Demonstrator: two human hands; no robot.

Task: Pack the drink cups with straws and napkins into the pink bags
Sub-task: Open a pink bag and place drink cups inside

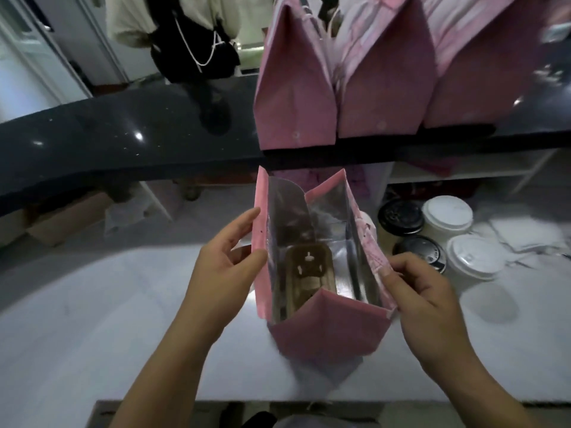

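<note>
— Item one?
— Bag (324,329): pink matte paper, standing upright on the white counter (92,319) with its mouth open. It is box-shaped, and the near end is creased into a V. The lining (352,273) is shiny, wrinkled silver foil.

— Anything in it?
— One insert (309,267) of brown cardboard lying on the bottom, with rounded corners and small cut-outs.

— And the hands?
— Left hand (222,270): holds the bag's left wall at the rim, thumb against the edge and fingers up the outside. Right hand (426,291): pinches the right rim between thumb and curled fingers. Together they hold the mouth apart.

— Cups?
— Four cups, on the counter just right of the bag. Two have black lids (401,216), and two have white domed plastic lids (448,213). All the lids are round.

— Further right?
— A heap of white paper (525,236), crumpled, too blurred to tell more.

— Behind?
— A dark counter (123,134) of glossy speckled stone, set higher. On it stand three closed bags (380,94) side by side, pink, with their tops pinched to a peak.
</note>
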